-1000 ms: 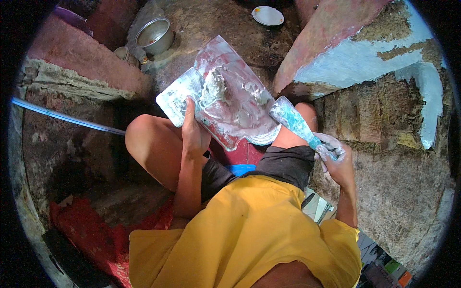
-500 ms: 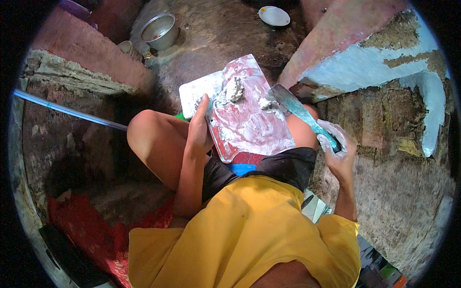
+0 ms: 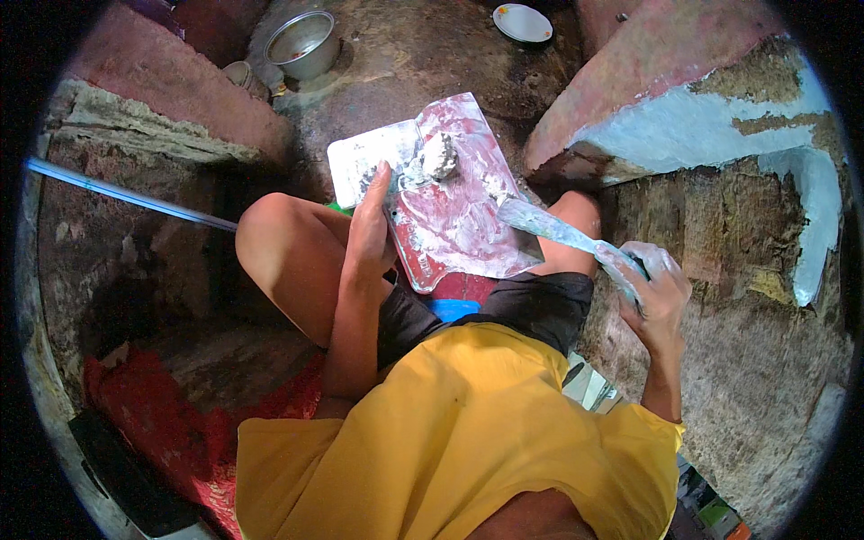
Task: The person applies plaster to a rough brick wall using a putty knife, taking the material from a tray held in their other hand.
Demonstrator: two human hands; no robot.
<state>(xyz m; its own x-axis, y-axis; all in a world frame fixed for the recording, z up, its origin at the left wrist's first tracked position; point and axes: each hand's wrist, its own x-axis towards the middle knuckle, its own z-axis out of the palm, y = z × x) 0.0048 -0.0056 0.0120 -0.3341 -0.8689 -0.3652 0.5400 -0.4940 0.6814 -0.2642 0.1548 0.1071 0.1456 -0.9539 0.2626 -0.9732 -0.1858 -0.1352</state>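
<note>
A red board smeared with white paste rests over my lap. My left hand grips its left edge, thumb on top. By the thumb, a flat white rectangular piece, grey-smudged, overlaps the board's left side; how it is held is hidden. A lump of white putty sits on the upper middle of the board. My right hand, whitened with paste, is closed round the teal handle of a putty knife. The coated blade points left, its tip at the board's right edge.
Ahead on the floor stand a metal pot and a white plate. A low wall, partly coated white, rises at the right, and another worn wall at the left. A pale blue pipe runs in from the left.
My right hand has moved slightly right and down and turned the knife, so its coated face now shows. The small putty clump by the blade tip is no longer visible.
</note>
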